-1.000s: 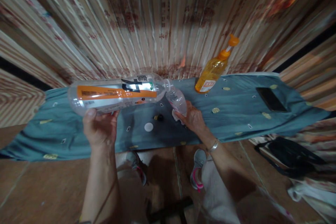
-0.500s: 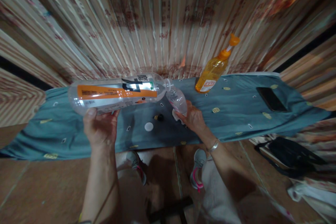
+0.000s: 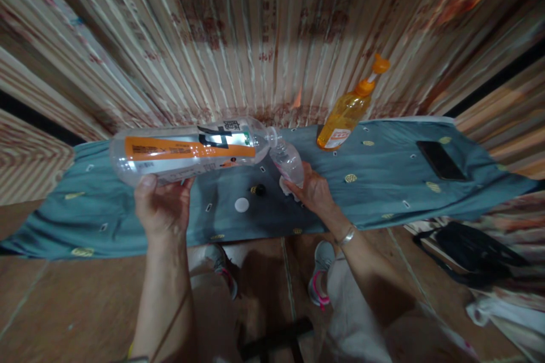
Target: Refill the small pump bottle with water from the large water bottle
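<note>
My left hand (image 3: 164,204) is closed around the lower side of a large clear plastic bottle (image 3: 191,150) with an orange and white label. The bottle lies nearly level in the air, its neck pointing right. My right hand (image 3: 313,188) grips a small clear plastic bottle (image 3: 288,161), tilted with its top up and to the left. The two mouths meet or almost meet; I cannot tell whether they touch. Something whitish and crumpled (image 3: 288,188) shows under my right fingers. Below the bottles, a white round cap (image 3: 242,205) and a small black cap (image 3: 260,190) lie on the cloth.
A teal patterned cloth (image 3: 374,198) covers the narrow table. At its back stands a pump bottle of orange liquid (image 3: 344,119); a dark phone (image 3: 440,160) lies at right. Striped curtain (image 3: 238,39) hangs behind. A black bag (image 3: 472,252) is at lower right.
Almost nothing differs. Both hands and both bottles hold nearly the same place, with the large bottle turned very slightly.
</note>
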Motion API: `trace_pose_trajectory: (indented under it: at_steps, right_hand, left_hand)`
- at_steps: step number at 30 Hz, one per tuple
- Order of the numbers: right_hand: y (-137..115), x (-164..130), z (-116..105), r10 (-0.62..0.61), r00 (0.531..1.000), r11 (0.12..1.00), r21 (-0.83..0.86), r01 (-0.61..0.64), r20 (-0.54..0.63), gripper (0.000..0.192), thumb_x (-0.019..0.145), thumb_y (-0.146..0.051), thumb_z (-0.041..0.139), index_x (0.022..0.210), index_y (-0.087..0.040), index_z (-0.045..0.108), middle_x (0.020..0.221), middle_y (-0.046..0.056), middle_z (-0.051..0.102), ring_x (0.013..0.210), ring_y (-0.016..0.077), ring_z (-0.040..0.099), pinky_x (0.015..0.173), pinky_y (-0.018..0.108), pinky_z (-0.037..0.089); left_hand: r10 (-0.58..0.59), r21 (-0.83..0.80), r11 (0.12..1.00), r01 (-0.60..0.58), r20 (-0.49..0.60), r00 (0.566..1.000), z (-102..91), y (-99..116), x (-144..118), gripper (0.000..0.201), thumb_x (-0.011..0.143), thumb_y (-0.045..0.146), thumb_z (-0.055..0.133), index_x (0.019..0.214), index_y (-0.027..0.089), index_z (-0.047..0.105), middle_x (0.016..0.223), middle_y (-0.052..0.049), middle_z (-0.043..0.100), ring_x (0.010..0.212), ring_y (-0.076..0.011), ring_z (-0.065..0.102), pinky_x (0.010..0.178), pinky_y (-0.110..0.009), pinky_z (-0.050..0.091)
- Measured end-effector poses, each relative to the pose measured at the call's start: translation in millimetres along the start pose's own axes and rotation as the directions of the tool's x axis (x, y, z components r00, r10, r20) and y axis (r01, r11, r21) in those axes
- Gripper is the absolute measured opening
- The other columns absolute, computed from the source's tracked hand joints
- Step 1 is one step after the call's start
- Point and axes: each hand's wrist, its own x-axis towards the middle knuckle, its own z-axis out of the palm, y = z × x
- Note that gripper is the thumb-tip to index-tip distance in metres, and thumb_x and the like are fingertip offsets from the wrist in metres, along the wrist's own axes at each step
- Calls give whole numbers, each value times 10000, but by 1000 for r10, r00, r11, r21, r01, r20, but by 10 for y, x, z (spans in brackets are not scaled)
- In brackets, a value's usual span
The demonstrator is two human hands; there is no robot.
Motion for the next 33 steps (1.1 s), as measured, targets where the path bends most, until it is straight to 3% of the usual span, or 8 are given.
trace_pose_trajectory:
  at_steps: [16,26,33]
  right_hand:
    - [6,5,-14,4,1000,1000,28,-5,23,574,1025,-580,655,1380,-131,614,1057,227,799,953,364,784,827,484,644]
    - [0,6,-14,11,1000,1000,8,-11,23,565,1028,-576,661,1385,-143,600,1052,203,803,956,335,785,824,434,631]
    - [-5,6,-16,12,1000,1000,-12,-12,26,587,1022,-567,685,1407,-132,600,1045,203,801,957,347,788,815,445,637]
  left_hand:
    - [-21,14,1000,21,-29,999,1,10,-2,799,389,523,962,1139,329,768,1128,-18,825,1153,-296,757,722,-270,632]
    - [-11,23,1000,11,18,1000,-11,8,0,746,448,505,941,1149,317,764,1187,-25,817,1209,-298,730,767,-281,616]
    - [14,7,1000,-14,12,1000,9,10,-13,695,489,485,912,1140,305,748,1082,-31,821,1155,-290,737,749,-279,593]
